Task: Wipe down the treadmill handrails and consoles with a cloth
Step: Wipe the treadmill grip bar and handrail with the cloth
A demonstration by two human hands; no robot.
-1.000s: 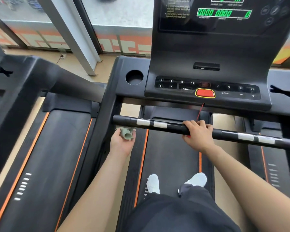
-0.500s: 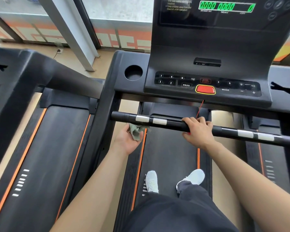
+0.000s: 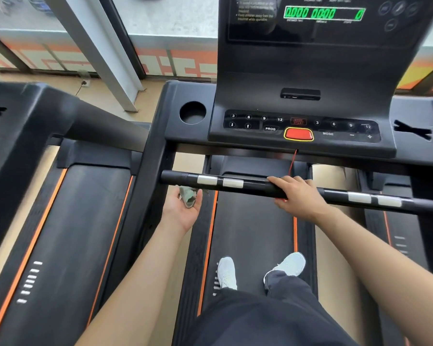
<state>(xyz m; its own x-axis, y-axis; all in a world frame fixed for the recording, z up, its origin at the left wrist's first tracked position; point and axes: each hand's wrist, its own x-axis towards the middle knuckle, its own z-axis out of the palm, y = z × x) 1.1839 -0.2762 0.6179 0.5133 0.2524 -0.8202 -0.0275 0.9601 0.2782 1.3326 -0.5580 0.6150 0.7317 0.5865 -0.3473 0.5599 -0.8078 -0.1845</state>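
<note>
A black front handrail [image 3: 253, 186] with silver sensor bands runs across the treadmill below the console [image 3: 301, 126]. My left hand [image 3: 185, 208] is palm up just under the rail's left end and grips a small grey-green cloth [image 3: 188, 194] that touches the rail's underside. My right hand [image 3: 295, 196] is curled over the middle of the handrail from above. The console shows number keys, a red stop button [image 3: 298, 134] and a lit green display [image 3: 324, 13].
A round cup holder [image 3: 192, 112] sits left of the console. A red safety cord [image 3: 292, 162] hangs from the stop button toward my right hand. A neighbouring treadmill [image 3: 60, 221] stands at the left, another at the right. My feet stand on the belt [image 3: 250, 233].
My left hand with the cloth has risen from below the rail's left end and turned palm up against its underside. My right hand has stayed on the rail.
</note>
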